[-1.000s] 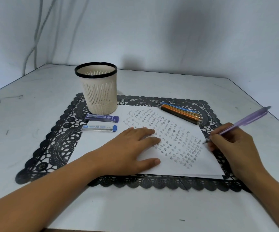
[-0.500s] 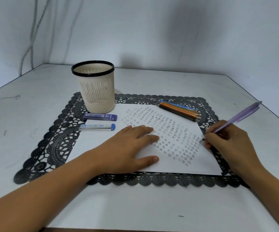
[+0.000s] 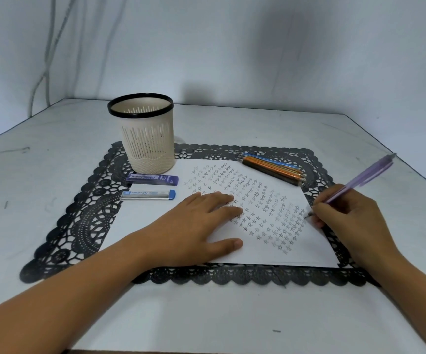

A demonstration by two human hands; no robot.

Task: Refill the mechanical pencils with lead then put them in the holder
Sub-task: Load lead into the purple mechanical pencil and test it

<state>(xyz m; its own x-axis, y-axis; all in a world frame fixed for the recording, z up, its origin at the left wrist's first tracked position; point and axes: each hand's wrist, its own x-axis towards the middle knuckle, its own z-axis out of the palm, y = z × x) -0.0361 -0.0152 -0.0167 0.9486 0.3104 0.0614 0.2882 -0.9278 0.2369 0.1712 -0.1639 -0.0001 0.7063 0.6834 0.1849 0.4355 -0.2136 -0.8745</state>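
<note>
My right hand (image 3: 352, 221) holds a purple mechanical pencil (image 3: 365, 178) in a writing grip, its tip touching the right part of a white paper sheet (image 3: 306, 251) covered in small pencilled stars. My left hand (image 3: 194, 226) lies flat on the sheet, fingers straight. Several more mechanical pencils (image 3: 273, 168), orange, blue and dark, lie bundled at the sheet's far edge. Two 2B lead cases rest left of the sheet: a dark blue one (image 3: 153, 179) and a clear one with a blue cap (image 3: 148, 195). The cream holder (image 3: 144, 139) with a black rim stands behind them.
A black lace placemat (image 3: 79, 221) lies under the sheet on a white table (image 3: 40, 162). Walls close off the back and the left side, with cables (image 3: 46, 62) hanging in the left corner. The table's right edge runs just past my right hand.
The purple pencil's tip has shifted slightly left along the sheet's right part with my right hand. My left hand stays flat on the paper. The camera view shifted a little.
</note>
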